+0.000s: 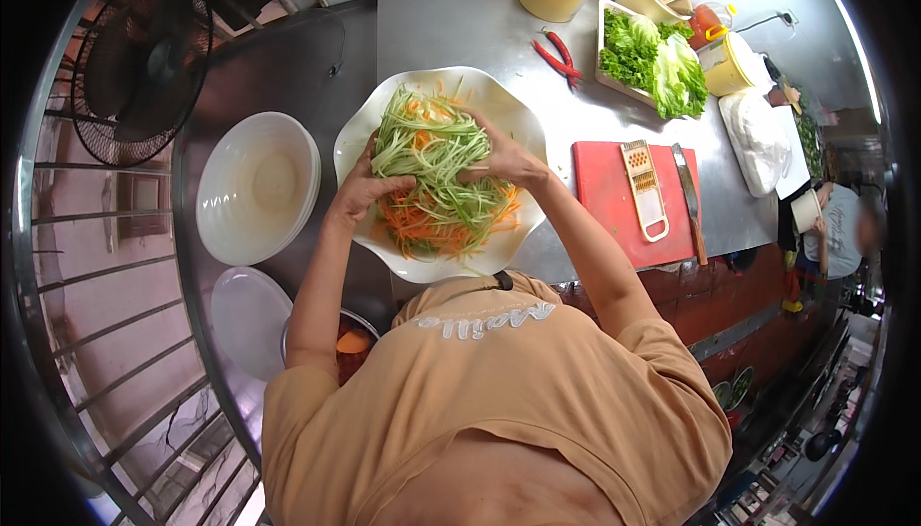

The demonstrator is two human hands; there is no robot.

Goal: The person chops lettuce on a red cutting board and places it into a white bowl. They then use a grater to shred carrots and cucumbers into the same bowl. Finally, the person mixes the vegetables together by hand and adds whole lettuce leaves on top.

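Between my two hands is a big bunch of pale green vegetable shreds [432, 139], mixed with some orange ones. My left hand [367, 182] grips its left side, thumb across the front. On the right, my right hand [504, 155] presses into the same bunch, its fingertips partly hidden among the strands. Beneath lies a wide white bowl with a wavy rim [356, 130], standing on the steel worktop. More orange shreds [410, 227], probably carrot, are heaped in the bowl under the bunch. The bowl's bottom is mostly covered.
Rightward lies a red cutting board [597, 195] with a hand grater [645, 188] and a knife [689, 202]. Red chillies [557, 58] and a lettuce tray [626, 92] sit farther back. Stacked white bowls [259, 188] stand left, near a fan [144, 66]. Another person [838, 231] is at far right.
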